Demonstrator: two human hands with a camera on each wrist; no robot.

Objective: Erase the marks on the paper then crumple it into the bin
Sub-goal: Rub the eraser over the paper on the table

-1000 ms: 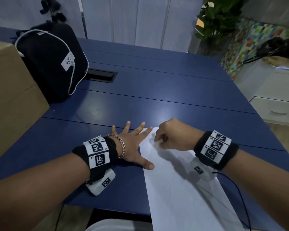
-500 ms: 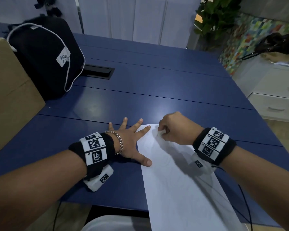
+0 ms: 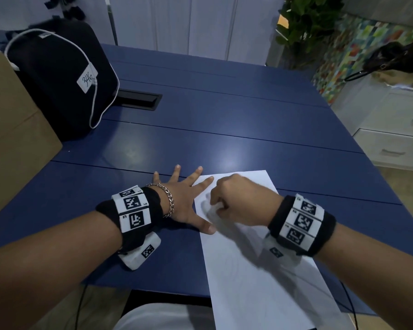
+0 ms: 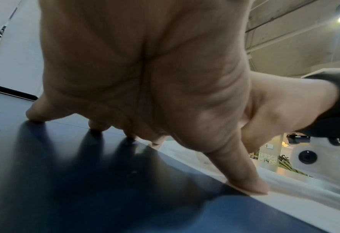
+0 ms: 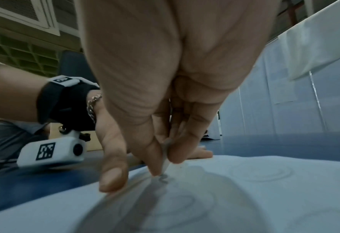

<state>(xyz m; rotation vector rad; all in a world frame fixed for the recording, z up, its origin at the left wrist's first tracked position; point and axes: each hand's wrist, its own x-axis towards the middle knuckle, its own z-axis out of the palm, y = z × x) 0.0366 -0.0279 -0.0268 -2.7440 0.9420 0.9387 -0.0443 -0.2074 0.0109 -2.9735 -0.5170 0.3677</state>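
Observation:
A white sheet of paper lies on the blue table, reaching past the table's near edge. Faint pencil loops show on the paper. My left hand lies flat with fingers spread, its thumb and index fingertip pressing the paper's left edge. My right hand pinches a small white eraser between thumb and fingers and presses its tip onto a dark mark near the sheet's left edge. No bin is in view.
A black backpack with a white tag and a cardboard box stand at the left of the table. A black cable slot is set into the tabletop. White drawers and a plant are off to the right.
My right hand with the eraser has shifted left and toward me across the sheet, close to my left thumb. The left hand has stayed pressed on the paper's edge.

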